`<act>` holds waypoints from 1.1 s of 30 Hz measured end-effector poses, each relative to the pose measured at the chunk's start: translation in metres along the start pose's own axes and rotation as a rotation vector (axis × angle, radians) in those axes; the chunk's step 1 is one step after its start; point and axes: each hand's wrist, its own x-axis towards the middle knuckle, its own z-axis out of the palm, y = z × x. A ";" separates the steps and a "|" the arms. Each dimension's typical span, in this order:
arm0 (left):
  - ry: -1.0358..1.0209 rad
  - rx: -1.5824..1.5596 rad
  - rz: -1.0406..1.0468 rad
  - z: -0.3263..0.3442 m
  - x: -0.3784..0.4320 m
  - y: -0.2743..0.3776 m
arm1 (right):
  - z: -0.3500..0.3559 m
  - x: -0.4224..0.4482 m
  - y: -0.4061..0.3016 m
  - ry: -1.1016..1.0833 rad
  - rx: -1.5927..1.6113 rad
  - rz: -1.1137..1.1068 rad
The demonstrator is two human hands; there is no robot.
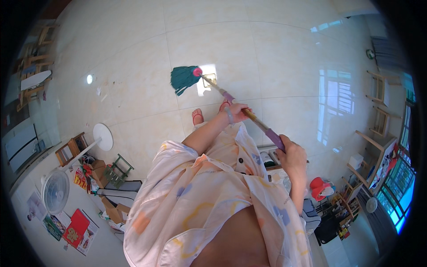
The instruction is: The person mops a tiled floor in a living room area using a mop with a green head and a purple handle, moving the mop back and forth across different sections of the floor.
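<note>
A string mop with a dark green head [184,80] lies spread on the tiled floor ahead of my feet. A pink-red joint [197,71] links the head to a slanting metal handle [258,122] with purple grips. My left hand [239,112], below a pale bangle, is wrapped around the middle of the handle. Higher up, my right hand [292,155] grips it near the purple top end. The handle runs over a gold-coloured square fitting [209,80] in the floor. Red sandals [197,116] are on my feet, close behind the mop head.
Beige tile floor [213,43] stretches ahead, with small scraps [104,97] at left. A white pedestal fan [56,192] with a round base [103,137] stands left, near cardboard boxes [98,170] and a green folding stool [117,172]. Wooden stools [378,86] and a table [380,163] line the right.
</note>
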 end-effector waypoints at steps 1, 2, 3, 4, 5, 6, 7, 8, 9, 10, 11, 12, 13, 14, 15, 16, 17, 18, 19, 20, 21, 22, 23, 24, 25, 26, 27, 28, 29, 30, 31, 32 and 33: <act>0.000 -0.003 0.005 0.011 0.013 -0.008 | -0.007 -0.005 0.007 0.055 -0.013 0.024; -0.055 -0.030 -0.031 0.021 0.024 -0.015 | -0.014 -0.010 0.012 0.109 -0.027 0.044; -0.112 -0.059 -0.072 0.032 0.037 -0.024 | -0.024 -0.014 0.018 0.106 -0.034 0.040; -0.082 -0.051 -0.107 0.047 0.047 -0.032 | -0.033 -0.018 0.023 0.110 -0.029 0.087; -0.051 -0.045 -0.138 0.061 0.055 -0.039 | -0.043 -0.021 0.026 0.114 -0.025 0.131; -0.052 -0.053 -0.133 0.072 0.061 -0.045 | -0.052 -0.025 0.025 0.105 -0.032 0.157; -0.060 -0.031 -0.172 0.084 0.067 -0.052 | -0.059 -0.029 0.025 0.103 -0.037 0.154; -0.068 -0.010 -0.209 0.094 0.072 -0.058 | -0.066 -0.031 0.024 0.108 -0.102 0.177; -0.072 -0.013 -0.211 0.105 0.075 -0.063 | -0.070 -0.034 0.024 0.117 -0.165 0.207; -0.111 -0.008 -0.218 0.115 0.076 -0.068 | -0.072 -0.036 0.027 0.178 -0.215 0.171; -0.149 -0.004 -0.224 0.123 0.078 -0.071 | -0.075 -0.035 0.026 0.175 -0.218 0.169; -0.254 0.046 -0.199 0.126 0.083 -0.072 | -0.077 -0.034 0.024 0.229 -0.293 0.142; -0.256 0.045 -0.198 0.127 0.088 -0.070 | -0.078 -0.031 0.021 0.282 -0.367 0.114; -0.254 -0.031 -0.139 0.128 0.092 -0.067 | -0.076 -0.026 0.018 0.281 -0.369 0.112; -0.253 -0.103 -0.087 0.129 0.095 -0.063 | -0.071 -0.018 0.013 0.287 -0.403 0.090; -0.199 -0.092 -0.031 0.130 0.094 -0.056 | -0.066 -0.010 0.010 0.292 -0.437 0.066; -0.200 -0.091 -0.033 0.129 0.092 -0.046 | -0.060 -0.002 0.010 0.292 -0.438 0.068; -0.215 -0.151 -0.006 0.125 0.091 -0.036 | -0.053 0.005 0.009 0.324 -0.486 0.018; -0.228 -0.211 0.022 0.121 0.090 -0.026 | -0.049 0.010 0.006 0.355 -0.533 -0.035; -0.226 -0.287 0.038 0.119 0.089 -0.017 | -0.047 0.014 0.001 0.367 -0.549 -0.044; -0.223 -0.288 0.042 0.118 0.083 -0.008 | -0.046 0.020 -0.002 0.365 -0.546 -0.049; -0.212 -0.341 0.099 0.116 0.076 0.003 | -0.045 0.027 -0.004 0.373 -0.551 -0.104; -0.201 -0.394 0.157 0.112 0.067 0.014 | -0.044 0.034 -0.008 0.381 -0.554 -0.160; -0.227 -0.438 0.155 0.106 0.059 0.025 | -0.044 0.042 -0.015 0.383 -0.550 -0.163; -0.224 -0.437 0.161 0.099 0.049 0.037 | -0.043 0.051 -0.022 0.386 -0.527 -0.193; -0.230 -0.476 0.195 0.091 0.037 0.049 | -0.042 0.060 -0.032 0.390 -0.504 -0.224; -0.233 -0.515 0.231 0.081 0.024 0.062 | -0.041 0.069 -0.044 0.389 -0.497 -0.232; -0.270 -0.573 0.256 0.068 0.015 0.076 | -0.041 0.077 -0.059 0.370 -0.479 -0.287; -0.266 -0.575 0.267 0.052 0.003 0.091 | -0.039 0.086 -0.075 0.351 -0.459 -0.345; -0.298 -0.560 0.339 0.036 -0.009 0.107 | -0.034 0.095 -0.089 0.349 -0.451 -0.346; -0.333 -0.543 0.410 0.021 -0.022 0.122 | -0.027 0.106 -0.103 0.325 -0.466 -0.422; -0.295 -0.406 0.539 0.003 -0.039 0.138 | -0.017 0.117 -0.118 0.301 -0.478 -0.498; -0.257 -0.268 0.662 -0.017 -0.056 0.152 | -0.004 0.128 -0.135 0.287 -0.464 -0.532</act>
